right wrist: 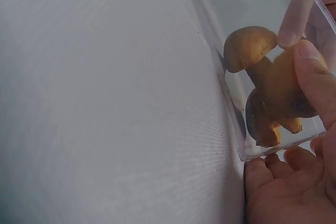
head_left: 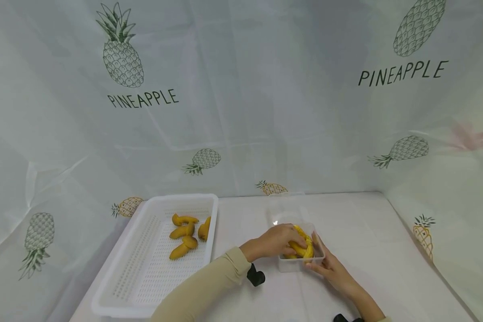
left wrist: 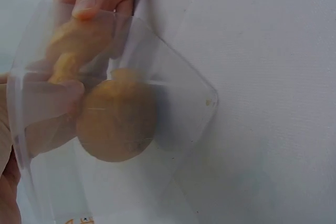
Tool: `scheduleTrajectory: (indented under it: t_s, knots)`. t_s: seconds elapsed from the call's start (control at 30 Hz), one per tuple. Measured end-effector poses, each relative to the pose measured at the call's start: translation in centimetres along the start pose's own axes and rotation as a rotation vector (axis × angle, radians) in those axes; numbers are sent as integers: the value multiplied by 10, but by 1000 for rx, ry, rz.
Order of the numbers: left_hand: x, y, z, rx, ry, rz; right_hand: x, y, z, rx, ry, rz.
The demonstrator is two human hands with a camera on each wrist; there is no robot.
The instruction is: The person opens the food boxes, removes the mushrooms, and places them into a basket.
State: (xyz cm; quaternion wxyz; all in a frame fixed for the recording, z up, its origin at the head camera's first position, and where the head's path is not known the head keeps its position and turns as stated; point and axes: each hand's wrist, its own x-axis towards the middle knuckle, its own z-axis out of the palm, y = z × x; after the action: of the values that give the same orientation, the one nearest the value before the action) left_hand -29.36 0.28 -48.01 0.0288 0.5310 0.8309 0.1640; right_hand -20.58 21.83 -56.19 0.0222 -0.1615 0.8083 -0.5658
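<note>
A clear plastic box (head_left: 289,266) holds several yellow-brown mushrooms (right wrist: 251,48), heaped together inside. My left hand (head_left: 279,240) reaches over the box's left rim, its fingers curled onto a mushroom (head_left: 307,247) in the heap. At the right front corner, my right hand (head_left: 335,268) grips the box, with the thumb against the front wall and the other fingers along the right side. One large round cap (left wrist: 118,121) shows through the wall in the left wrist view. Parts of the left fingers are hidden among the mushrooms.
To the left stands a white perforated basket (head_left: 154,309) with several more mushrooms (head_left: 184,248) at its right side. The box's clear lid (head_left: 287,206) is folded back behind it. A pineapple-print curtain (head_left: 245,116) hangs beyond the white table (head_left: 386,250).
</note>
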Motion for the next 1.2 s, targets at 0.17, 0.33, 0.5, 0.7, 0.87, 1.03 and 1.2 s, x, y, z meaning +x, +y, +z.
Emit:
scheduleTrajectory:
  t_s: [0.17, 0.33, 0.5, 0.7, 0.87, 1.03, 1.2]
  knots:
    - [-3, -2, -7, -53, 25, -18, 0, 0, 0, -7, -8, -1]
    - [-7, -6, -14, -110, 22, -22, 0, 0, 0, -37, -3, -4]
    - [-13, -9, -19, -143, 15, -33, 1, -1, 0, -53, 4, 4]
    - [-22, -13, -29, -148, 50, -18, 0, -3, 1, -62, 1, 11]
    - [-29, -17, -39, -177, 86, -26, 0, -4, 1, -41, 0, 19]
    - [-37, -21, -48, -249, 108, -68, 1, -3, 1, -3, 2, 14]
    - [-49, -26, -57, -302, 150, -88, 1, -2, 1, 4, 13, -16]
